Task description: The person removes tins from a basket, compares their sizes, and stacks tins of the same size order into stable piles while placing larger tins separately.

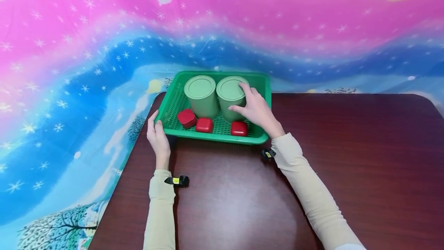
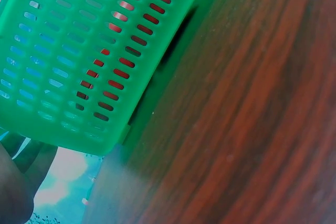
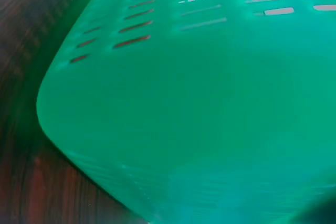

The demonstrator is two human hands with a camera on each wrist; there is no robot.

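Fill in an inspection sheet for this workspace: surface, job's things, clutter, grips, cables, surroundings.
Surface: dark red-brown table, glossy, with light reflected on its near part.
Job's things: green basket with slotted walls; inside, left canister and right canister, both pale green, upright and lidded; three small red objects lie nearer the basket's front rim.
Clutter: nothing seen.
Grips: left grip holds the basket's rim near its front left corner; right grip holds the right canister near its top.
Cables: nothing seen.
Surroundings: printed pink-and-blue backdrop behind and left of the table; black device at each wrist.
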